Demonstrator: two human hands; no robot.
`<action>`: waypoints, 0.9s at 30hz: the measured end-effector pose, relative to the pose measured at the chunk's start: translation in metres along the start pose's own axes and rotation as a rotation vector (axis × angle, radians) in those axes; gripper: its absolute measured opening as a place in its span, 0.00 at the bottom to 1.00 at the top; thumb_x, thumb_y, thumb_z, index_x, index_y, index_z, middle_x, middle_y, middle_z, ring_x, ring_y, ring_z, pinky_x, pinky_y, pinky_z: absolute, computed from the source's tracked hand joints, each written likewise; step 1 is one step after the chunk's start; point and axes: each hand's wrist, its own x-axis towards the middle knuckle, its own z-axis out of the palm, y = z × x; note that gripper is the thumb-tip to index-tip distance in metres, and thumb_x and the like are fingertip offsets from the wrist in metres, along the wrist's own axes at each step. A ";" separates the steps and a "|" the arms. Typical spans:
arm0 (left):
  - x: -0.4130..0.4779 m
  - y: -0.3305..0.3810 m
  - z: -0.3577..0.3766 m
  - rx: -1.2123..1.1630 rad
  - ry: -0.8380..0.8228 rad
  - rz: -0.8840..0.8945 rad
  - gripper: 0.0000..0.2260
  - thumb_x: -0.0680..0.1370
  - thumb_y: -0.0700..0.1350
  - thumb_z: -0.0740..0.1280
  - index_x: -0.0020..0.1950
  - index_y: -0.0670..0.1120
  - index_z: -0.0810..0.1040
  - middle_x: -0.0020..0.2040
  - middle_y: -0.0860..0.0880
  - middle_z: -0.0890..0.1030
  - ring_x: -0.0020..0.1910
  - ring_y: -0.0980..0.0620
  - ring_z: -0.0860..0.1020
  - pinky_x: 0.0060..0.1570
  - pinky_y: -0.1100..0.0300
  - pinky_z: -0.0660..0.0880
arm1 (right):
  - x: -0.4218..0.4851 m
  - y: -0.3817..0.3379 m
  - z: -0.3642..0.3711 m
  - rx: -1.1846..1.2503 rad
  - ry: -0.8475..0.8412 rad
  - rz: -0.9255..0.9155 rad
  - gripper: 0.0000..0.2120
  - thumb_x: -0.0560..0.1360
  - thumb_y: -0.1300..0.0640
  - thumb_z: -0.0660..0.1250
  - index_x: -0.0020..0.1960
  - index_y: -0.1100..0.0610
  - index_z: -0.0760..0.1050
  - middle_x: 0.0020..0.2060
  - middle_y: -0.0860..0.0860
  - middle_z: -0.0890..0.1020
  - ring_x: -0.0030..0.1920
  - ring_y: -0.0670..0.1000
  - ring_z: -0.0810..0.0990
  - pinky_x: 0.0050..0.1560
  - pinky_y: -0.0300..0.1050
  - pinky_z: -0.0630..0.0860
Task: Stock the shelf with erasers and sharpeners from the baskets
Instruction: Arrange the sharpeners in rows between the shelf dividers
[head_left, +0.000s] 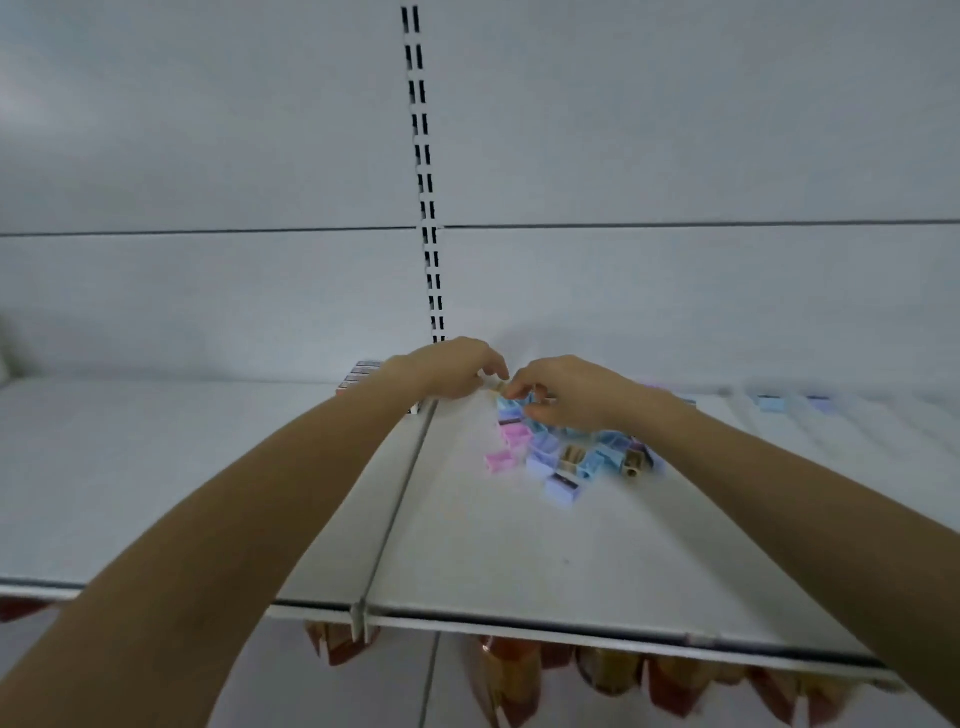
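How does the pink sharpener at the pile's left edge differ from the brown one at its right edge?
The pink sharpener is pastel; the brown sharpener looks wooden. Pink lies clear of both arms; brown lies close by the right forearm. Both rest loose on the shelf.

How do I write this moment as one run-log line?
step: arranging; left hand: at pile of small pastel plastic sharpeners; right hand: on same pile; grips: unclear, blurred; surface: white shelf

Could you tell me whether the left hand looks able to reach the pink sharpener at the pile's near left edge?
Probably yes. The pink sharpener lies uncovered on the shelf, just nearer the person than the left hand, with only bare shelf between them.
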 end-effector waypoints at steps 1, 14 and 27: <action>0.004 -0.003 0.002 0.004 -0.018 0.033 0.18 0.77 0.35 0.56 0.63 0.48 0.75 0.60 0.46 0.76 0.58 0.47 0.73 0.58 0.54 0.70 | 0.001 -0.001 0.001 -0.005 -0.004 0.028 0.15 0.76 0.57 0.62 0.63 0.53 0.73 0.59 0.50 0.76 0.54 0.49 0.74 0.53 0.38 0.67; 0.013 -0.021 0.012 -0.041 -0.018 0.082 0.08 0.76 0.43 0.61 0.49 0.44 0.79 0.51 0.48 0.80 0.51 0.48 0.76 0.54 0.54 0.73 | 0.028 -0.020 0.015 -0.037 0.032 0.270 0.09 0.75 0.51 0.63 0.47 0.55 0.77 0.48 0.52 0.80 0.48 0.53 0.76 0.45 0.44 0.70; -0.004 -0.034 0.006 -0.271 0.171 0.077 0.15 0.76 0.42 0.66 0.62 0.42 0.71 0.50 0.46 0.77 0.44 0.51 0.73 0.48 0.59 0.70 | 0.029 -0.039 0.017 0.254 0.258 0.340 0.19 0.72 0.59 0.68 0.61 0.59 0.69 0.53 0.57 0.76 0.47 0.52 0.72 0.44 0.41 0.67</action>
